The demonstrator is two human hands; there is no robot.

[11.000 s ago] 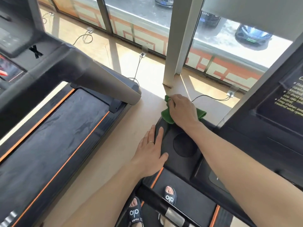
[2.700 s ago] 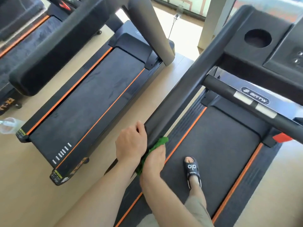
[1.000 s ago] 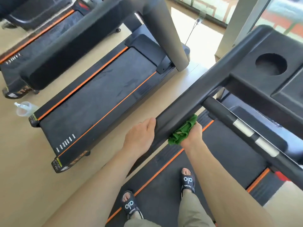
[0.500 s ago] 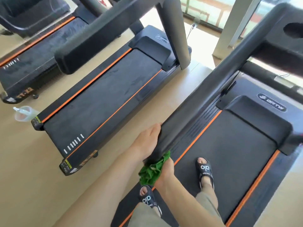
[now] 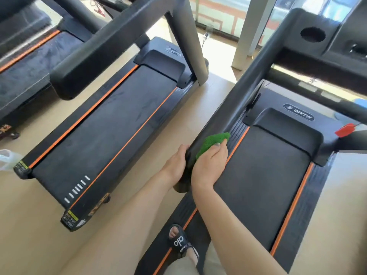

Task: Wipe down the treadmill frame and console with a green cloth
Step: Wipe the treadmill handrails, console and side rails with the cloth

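A black treadmill handrail (image 5: pixel 240 90) runs from the console (image 5: pixel 325 44) at the top right down to its rounded end near the frame's middle. My left hand (image 5: pixel 175 162) grips the outer side of the rail near that end. My right hand (image 5: pixel 209 165) presses a bunched green cloth (image 5: pixel 213 142) against the rail's inner side, fingers curled over the cloth. The cloth sticks out above my fingers. The running belt (image 5: pixel 262 185) with orange stripes lies below to the right.
A second treadmill (image 5: pixel 111 126) stands parallel on the left, its grey upright (image 5: pixel 193 40) close to my rail. A clear plastic bottle (image 5: pixel 5 158) lies on the floor at the far left. My sandalled foot (image 5: pixel 179 242) stands on the side rail. A red safety clip (image 5: pixel 344 130) hangs at right.
My right hand and the cloth have slid up the inner side of the handrail from its lower end. My left hand has kept its grip on the outer side.
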